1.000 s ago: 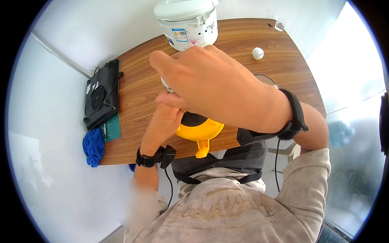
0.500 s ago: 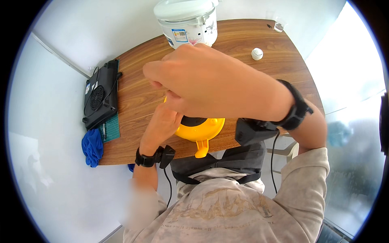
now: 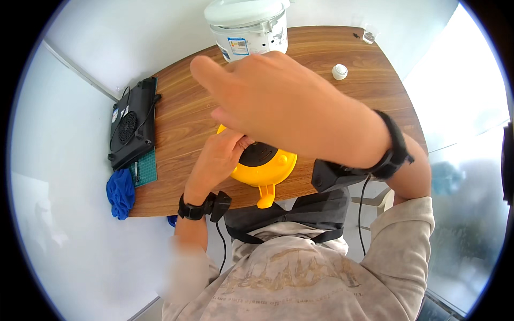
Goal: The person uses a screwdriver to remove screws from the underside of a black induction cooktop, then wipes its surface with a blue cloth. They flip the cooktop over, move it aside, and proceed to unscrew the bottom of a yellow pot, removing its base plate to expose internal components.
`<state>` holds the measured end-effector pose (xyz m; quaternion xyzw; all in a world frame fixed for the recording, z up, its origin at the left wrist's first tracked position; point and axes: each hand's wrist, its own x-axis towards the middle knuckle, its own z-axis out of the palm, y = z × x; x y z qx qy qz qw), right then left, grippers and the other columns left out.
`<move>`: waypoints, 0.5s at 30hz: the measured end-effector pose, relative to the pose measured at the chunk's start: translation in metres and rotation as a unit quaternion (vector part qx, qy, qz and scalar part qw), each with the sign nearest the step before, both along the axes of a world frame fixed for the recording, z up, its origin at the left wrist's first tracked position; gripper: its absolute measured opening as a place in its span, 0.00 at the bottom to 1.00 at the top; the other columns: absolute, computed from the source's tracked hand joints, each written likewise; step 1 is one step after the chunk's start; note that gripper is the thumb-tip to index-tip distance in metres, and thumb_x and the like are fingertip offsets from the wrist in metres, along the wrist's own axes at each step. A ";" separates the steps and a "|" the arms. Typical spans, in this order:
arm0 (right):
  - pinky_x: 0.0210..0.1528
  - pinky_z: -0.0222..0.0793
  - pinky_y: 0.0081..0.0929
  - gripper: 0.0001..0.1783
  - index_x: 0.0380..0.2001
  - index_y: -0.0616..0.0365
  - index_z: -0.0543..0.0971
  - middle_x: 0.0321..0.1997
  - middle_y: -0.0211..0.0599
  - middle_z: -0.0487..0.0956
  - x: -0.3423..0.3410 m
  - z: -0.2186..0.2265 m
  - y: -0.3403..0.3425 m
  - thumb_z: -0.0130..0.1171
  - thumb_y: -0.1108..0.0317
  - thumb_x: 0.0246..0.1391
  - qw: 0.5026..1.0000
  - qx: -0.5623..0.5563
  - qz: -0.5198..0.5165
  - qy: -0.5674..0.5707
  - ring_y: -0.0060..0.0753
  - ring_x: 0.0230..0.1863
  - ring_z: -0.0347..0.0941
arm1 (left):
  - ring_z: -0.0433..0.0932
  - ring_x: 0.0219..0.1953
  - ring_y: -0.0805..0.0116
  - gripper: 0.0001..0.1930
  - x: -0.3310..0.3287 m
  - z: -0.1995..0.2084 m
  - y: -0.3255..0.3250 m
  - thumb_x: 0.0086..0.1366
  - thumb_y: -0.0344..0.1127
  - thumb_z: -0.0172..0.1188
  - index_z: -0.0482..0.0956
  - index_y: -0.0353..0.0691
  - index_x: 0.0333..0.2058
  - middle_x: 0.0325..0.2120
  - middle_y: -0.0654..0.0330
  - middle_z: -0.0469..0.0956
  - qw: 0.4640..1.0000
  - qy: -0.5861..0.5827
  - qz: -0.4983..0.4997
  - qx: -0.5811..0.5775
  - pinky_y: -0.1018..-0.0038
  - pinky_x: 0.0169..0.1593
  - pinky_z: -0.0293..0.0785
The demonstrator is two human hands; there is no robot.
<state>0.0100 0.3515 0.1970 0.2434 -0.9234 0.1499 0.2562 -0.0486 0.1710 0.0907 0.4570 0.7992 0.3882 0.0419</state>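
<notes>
A yellow round appliance (image 3: 276, 170) with a black top and a short yellow handle sits at the near edge of the wooden table (image 3: 182, 112). My left hand (image 3: 217, 160) lies against its left side, fingers curled onto the black top. My right hand (image 3: 289, 107) hovers high above the table, close to the camera, with its fingers stretched out toward the left and nothing seen in them. It hides the middle of the table and part of the appliance. Both wrists wear black bands with cabled devices.
A white lidded pot-shaped cooker (image 3: 246, 24) stands at the table's far edge. A small white cap (image 3: 339, 71) and a little clear glass (image 3: 368, 36) lie far right. At the left end are a black flat device (image 3: 131, 128), a green mat (image 3: 143, 168) and a blue cloth (image 3: 120, 192).
My right hand has moved left and toward the camera, fingers stretching out. My left hand stays on the yellow appliance.
</notes>
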 end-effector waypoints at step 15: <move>0.32 0.70 0.41 0.19 0.39 0.60 0.74 0.26 0.46 0.78 0.000 0.005 -0.004 0.63 0.54 0.57 0.997 -0.012 -0.067 -0.046 0.51 0.28 0.75 | 0.78 0.40 0.48 0.07 0.002 0.000 -0.003 0.70 0.33 0.57 0.77 0.37 0.42 0.38 0.51 0.81 0.999 -0.016 0.014 -0.033 0.61 0.43 0.74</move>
